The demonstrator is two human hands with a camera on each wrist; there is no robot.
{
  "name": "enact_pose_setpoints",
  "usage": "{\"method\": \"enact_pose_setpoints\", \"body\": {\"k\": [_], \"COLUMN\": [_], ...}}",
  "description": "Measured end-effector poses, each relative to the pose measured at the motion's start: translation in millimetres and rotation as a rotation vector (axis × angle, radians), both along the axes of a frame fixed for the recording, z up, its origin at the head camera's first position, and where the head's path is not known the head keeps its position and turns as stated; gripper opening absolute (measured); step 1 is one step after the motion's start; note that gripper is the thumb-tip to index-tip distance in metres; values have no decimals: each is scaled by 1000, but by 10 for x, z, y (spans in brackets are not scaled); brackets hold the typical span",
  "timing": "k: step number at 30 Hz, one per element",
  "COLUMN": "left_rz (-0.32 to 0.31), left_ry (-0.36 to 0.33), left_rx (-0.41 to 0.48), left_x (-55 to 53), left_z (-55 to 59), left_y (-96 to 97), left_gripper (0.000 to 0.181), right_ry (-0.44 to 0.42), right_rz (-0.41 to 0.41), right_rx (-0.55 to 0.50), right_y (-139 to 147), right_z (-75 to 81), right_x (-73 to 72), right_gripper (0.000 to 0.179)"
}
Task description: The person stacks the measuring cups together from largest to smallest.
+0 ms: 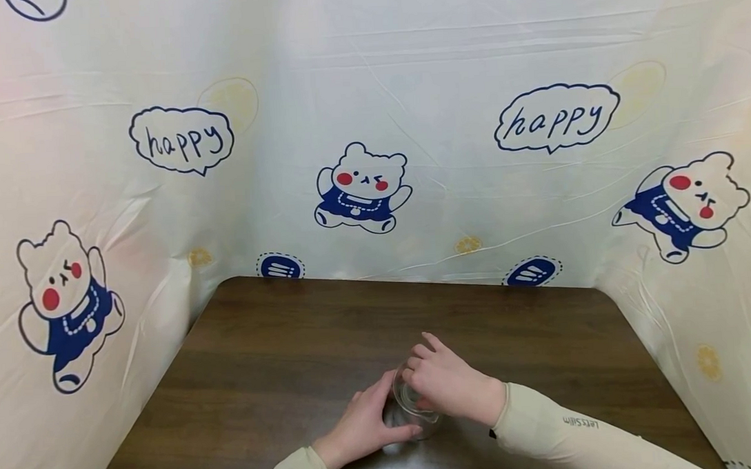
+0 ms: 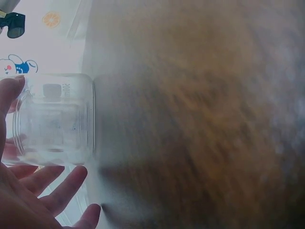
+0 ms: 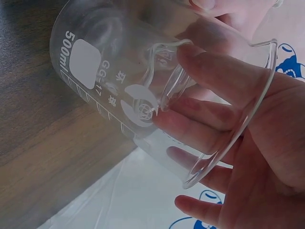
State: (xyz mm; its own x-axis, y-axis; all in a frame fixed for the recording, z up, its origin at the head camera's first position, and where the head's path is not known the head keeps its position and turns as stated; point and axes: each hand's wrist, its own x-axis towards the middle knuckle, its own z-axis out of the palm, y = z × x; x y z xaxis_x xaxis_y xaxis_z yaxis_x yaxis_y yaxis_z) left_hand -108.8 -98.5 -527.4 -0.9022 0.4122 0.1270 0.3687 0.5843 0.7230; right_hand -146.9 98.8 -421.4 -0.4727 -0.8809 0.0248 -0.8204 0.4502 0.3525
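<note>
A clear glass beaker (image 3: 114, 43) marked 500ml stands on the table, with smaller glassware nested inside it. My left hand (image 1: 366, 421) holds this large beaker from the left, thumb on the near side and fingers round the far side. From the right, my right hand (image 1: 452, 383) reaches down through its mouth. In the right wrist view its thumb and fingers pinch the rim of a small beaker (image 3: 171, 90) inside. Reflections in the glass hide how many pieces are nested there. The left wrist view shows the large beaker upright, its base at the tabletop.
The dark wooden table (image 1: 279, 334) has rounded far corners. A pale printed cloth (image 1: 449, 204) with bears and "happy" bubbles hangs behind it and along both sides.
</note>
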Motion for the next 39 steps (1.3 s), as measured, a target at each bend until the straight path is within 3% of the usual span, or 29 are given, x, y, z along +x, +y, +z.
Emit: {"method": "enact_pose_setpoints", "body": {"k": [14, 28, 39], "left_rz": [-3, -5, -2], "left_ry": [-5, -4, 5], "left_rx": [-7, 0, -13], "left_x": [24, 23, 16], "left_z": [5, 18, 1], "left_y": [11, -5, 2], "left_gripper": [88, 81, 81], "right_ry": [-9, -3, -37], "right_rz": [-5, -10, -10], "right_rx": [-14, -60, -163], "right_y": [37, 147, 343], "right_z": [6, 251, 411], "right_x": [5, 74, 54], "right_gripper": [38, 37, 31]}}
